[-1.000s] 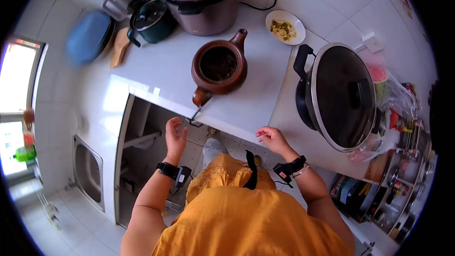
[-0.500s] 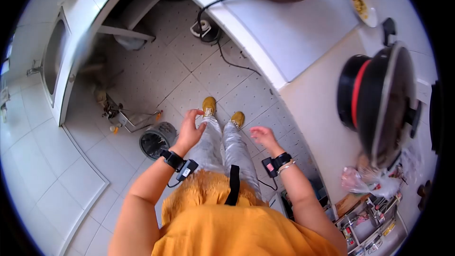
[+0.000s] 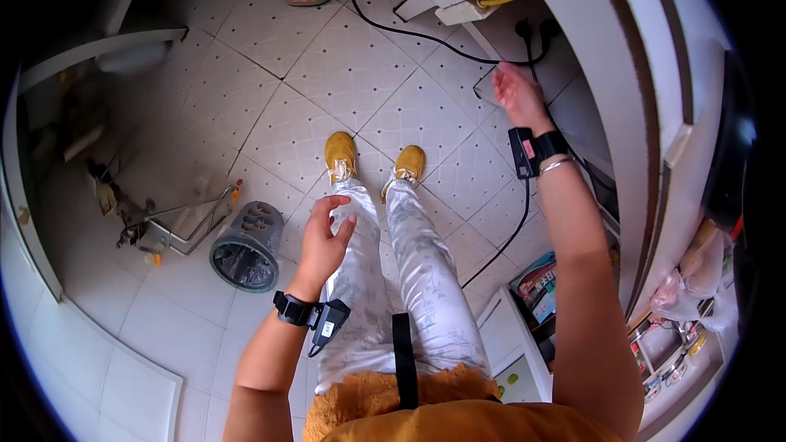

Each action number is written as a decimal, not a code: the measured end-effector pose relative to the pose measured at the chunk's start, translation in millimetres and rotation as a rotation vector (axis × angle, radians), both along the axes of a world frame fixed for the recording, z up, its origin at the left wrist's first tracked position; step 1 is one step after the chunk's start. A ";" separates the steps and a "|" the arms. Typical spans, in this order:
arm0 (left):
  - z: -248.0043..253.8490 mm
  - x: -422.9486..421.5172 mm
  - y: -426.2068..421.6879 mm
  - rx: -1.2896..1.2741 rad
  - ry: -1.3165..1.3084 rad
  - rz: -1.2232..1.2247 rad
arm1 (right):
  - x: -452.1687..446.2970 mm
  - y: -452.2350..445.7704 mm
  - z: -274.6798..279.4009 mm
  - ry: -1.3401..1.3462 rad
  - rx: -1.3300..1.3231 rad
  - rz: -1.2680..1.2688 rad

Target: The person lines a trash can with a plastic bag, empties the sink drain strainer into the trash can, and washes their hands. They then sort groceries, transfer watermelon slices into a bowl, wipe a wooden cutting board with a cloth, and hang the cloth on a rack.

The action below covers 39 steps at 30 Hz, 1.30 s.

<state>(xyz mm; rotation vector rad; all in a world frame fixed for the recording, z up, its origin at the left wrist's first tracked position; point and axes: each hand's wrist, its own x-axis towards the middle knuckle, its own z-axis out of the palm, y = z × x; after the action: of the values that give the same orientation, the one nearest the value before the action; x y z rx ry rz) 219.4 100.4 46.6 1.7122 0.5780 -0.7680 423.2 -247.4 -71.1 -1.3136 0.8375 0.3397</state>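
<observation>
Cable (image 3: 409,33), black, snakes over the tiled floor (image 3: 307,86) to just beside the right hand (image 3: 520,96), stretched out loosely open; whether they touch, I can't tell. The left hand (image 3: 324,237), thumb and fingers parted, hangs above the pale trousers (image 3: 426,278), near the grey bin (image 3: 264,225).

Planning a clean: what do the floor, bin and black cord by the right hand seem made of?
Floor: probably smooth ceramic tile, given the straight joints and small dark dots. Bin: likely slightly glossy grey plastic, with shaped holes through its wall. Black cord: seemingly smooth plastic or rubber outside, judging by its even bends; which one, I cannot tell.
</observation>
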 end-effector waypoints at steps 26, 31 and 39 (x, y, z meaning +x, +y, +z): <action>-22.7 -2.9 -22.0 -0.216 0.127 0.028 | 29.9 -47.3 -19.1 -0.344 -1.051 0.251; -26.2 27.2 -43.1 -0.389 0.077 0.102 | -32.3 33.1 43.3 -0.568 -0.420 0.421; -6.1 118.0 -101.2 -0.598 -0.136 0.319 | -97.3 86.5 99.6 -0.421 -0.294 0.537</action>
<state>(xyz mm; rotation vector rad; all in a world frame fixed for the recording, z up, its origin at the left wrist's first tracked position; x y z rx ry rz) 337.4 -0.8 40.5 1.0776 0.4532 -0.5194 325.9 -160.9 28.5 -1.8041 0.1705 0.3481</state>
